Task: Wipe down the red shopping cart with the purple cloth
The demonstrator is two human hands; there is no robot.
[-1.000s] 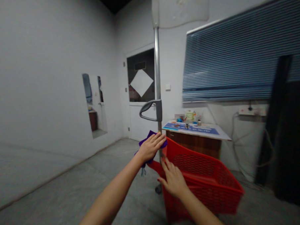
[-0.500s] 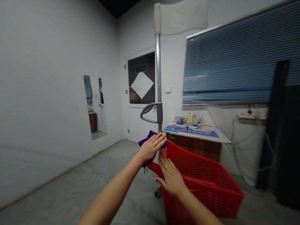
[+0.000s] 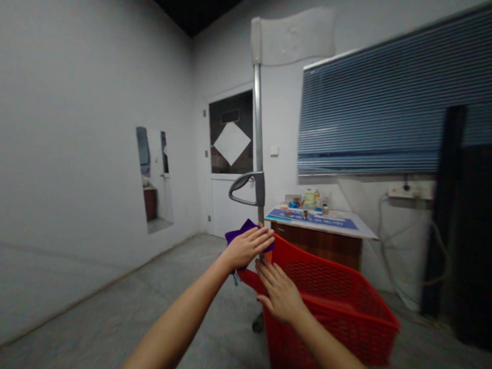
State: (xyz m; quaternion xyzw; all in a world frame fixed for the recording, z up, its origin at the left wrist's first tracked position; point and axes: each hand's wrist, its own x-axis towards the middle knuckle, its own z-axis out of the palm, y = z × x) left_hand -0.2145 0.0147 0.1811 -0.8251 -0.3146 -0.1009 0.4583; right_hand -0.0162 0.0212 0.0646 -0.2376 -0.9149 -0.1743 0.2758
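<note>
My left hand (image 3: 245,248) lies over a purple cloth (image 3: 236,236), its fingers stretched together across it and the thumb hidden. The cloth is held against the near corner of a red basket cart (image 3: 334,305), by the foot of a metal pole. Just below and to the right, my right hand (image 3: 280,295) rests flat with fingers extended at the cart's near rim, holding nothing. The upright pole (image 3: 258,114) carries a grey loop handle (image 3: 248,188) and, on top, a pale sign panel (image 3: 295,37).
Behind the cart stands a brown desk (image 3: 317,244) with a blue-and-white sheet and small items on it. A white door (image 3: 229,197) is beyond the pole, a mirror (image 3: 157,202) on the left wall. Cables (image 3: 384,250) hang at right beside dark panels (image 3: 480,243).
The view has tilted up slightly, so everything sits a little lower in the picture. Both hands keep nearly the same place on the cloth and cart.
</note>
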